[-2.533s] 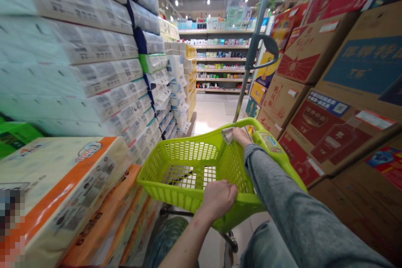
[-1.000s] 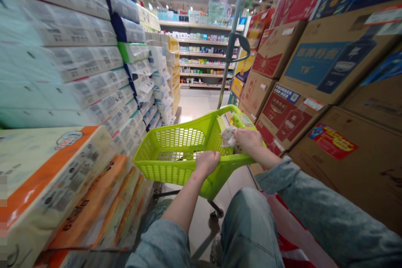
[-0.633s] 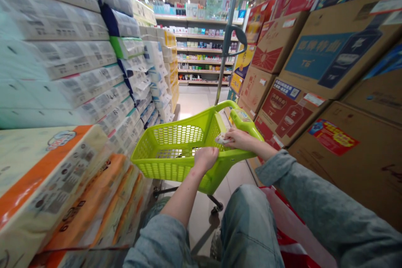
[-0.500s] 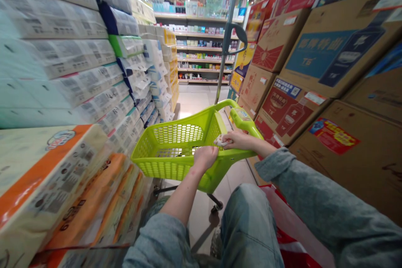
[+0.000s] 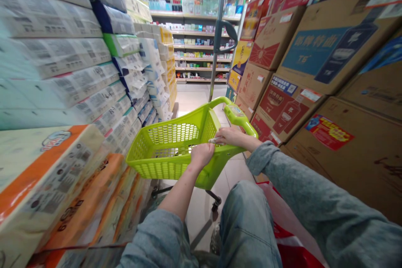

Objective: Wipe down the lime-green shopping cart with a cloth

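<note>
A lime-green shopping cart [image 5: 169,169] with a perforated plastic basket stands in front of me, its handle at the right. My left hand [image 5: 202,155] is closed in a fist over the basket's near rim. Close beside it, my right hand [image 5: 230,136] pinches a small white crumpled cloth or tissue [image 5: 215,140] above the rim, by the handle end. Only a little of that white piece shows past my fingers. A grey pole [image 5: 216,54] with a looped dark grip rises behind the cart.
Wrapped tissue packs [image 5: 75,56] are stacked high on the left, with orange-banded packs [image 5: 75,201] lower down. Cardboard boxes [image 5: 342,138] wall the right side. A red and white bag [image 5: 292,234] lies by my knee. Stocked shelves [image 5: 201,46] stand beyond.
My right hand has shifted slightly left and up, and less of the white piece shows. My left hand keeps its hold on the rim. The whole view has shifted a little.
</note>
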Tool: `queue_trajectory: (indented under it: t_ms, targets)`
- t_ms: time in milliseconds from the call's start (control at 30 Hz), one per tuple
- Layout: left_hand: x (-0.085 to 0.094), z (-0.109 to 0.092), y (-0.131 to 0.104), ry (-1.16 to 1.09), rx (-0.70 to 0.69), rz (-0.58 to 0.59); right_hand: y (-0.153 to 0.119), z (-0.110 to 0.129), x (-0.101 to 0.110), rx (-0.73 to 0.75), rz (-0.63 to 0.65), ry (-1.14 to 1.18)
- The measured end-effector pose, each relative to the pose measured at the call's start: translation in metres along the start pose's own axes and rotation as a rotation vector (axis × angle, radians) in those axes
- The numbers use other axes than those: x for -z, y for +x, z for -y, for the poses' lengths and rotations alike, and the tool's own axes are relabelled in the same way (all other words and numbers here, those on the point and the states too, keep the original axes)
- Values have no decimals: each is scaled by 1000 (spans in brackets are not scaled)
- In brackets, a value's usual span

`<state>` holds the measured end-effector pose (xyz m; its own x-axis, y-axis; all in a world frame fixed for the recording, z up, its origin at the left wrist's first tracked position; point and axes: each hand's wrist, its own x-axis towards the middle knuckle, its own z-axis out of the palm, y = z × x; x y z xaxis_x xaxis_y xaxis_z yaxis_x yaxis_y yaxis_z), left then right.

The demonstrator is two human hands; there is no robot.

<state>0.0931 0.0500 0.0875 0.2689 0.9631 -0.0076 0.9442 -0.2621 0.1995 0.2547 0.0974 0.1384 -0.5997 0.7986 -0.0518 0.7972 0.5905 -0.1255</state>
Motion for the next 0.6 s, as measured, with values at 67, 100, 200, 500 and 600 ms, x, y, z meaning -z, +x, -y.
queue_trajectory:
  t_ms: [67,100,200,500,600]
  targets:
    - [1,2,-1,37,-22,-2,2,2,1,14,64,1]
    - [1,2,-1,51,-32,-5,2,3,1,2,88,8]
    - [0,5,-1,48,-26,-22,2,5,2,-50,107,74]
    - [-3,5,4,-51,56,-59,-59,12,20,-153,-586,-27]
    - [-2,4,5,-14,37,-52,-78,13,3,80,-548,-197]
